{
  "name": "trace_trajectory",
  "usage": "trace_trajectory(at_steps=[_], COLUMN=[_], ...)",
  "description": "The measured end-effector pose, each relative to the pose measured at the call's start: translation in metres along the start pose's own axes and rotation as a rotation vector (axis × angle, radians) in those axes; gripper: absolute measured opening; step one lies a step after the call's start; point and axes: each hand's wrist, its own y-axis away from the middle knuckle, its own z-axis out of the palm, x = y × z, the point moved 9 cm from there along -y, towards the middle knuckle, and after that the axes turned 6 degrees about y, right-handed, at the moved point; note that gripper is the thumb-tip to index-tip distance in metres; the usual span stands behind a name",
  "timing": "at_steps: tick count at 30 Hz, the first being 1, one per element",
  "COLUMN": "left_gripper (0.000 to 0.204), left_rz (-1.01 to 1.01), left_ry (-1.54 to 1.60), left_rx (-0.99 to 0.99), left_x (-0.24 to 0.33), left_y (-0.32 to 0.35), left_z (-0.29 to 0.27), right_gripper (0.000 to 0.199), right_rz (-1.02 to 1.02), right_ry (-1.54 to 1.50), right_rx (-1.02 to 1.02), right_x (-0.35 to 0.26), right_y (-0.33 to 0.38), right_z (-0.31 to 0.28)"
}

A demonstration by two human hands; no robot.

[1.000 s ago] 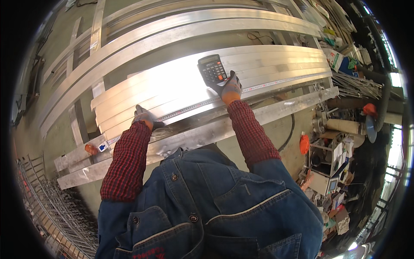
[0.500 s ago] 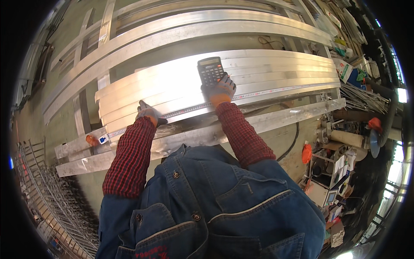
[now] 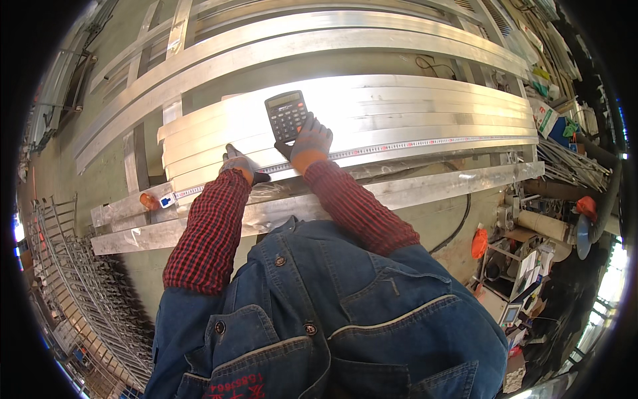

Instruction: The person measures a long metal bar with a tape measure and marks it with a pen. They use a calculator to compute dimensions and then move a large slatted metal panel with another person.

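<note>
"Step in hand?"
"Handling the calculator (image 3: 286, 114), seemingly — right hand (image 3: 311, 143) gripping its lower end over the strips (image 3: 432, 120); left hand (image 3: 239, 163) spread on them, apparently empty."
"Next move?"
"Calls for steady fingers, I'd judge."

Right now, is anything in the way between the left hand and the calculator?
Nothing visible stands in the gap: between the left hand and the calculator, only the flat metal bars show beneath. The right hand holds the calculator's lower part, covering its lower right corner.
</note>
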Motion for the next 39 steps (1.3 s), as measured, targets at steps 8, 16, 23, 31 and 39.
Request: trace_trajectory(at_steps=[8,16,23,31,39], left_gripper=[0.148,0.158,0.157,0.161,0.147], left_rz=[0.173,0.075,0.053,0.057,0.097], left_ry=[0.162,-0.080,-0.083,-0.049,-0.039], left_rx=[0.109,-0.114,-0.159,0.069,0.042], left_x=[0.014,0.022,0.021,0.018,0.013], left_y=[-0.024,0.025,0.020,0.018,0.015], left_z=[0.004,-0.007,0.001,-0.004,-0.002], right_gripper=[0.093,0.036,0.029,0.025,0.054], right_rz=[-0.146,-0.156,-0.056,-0.191,0.009], right_ry=[-0.391,-0.543,-0.679,-0.567,-0.389], right_rx=[0.270,0.237,0.387,0.436,0.430], right_x=[0.060,0.128,0.148,0.130,0.138], right_y=[0.045,0.107,0.106,0.114,0.166], right_z=[-0.020,-0.019,-0.038,-0.040,-0.033])
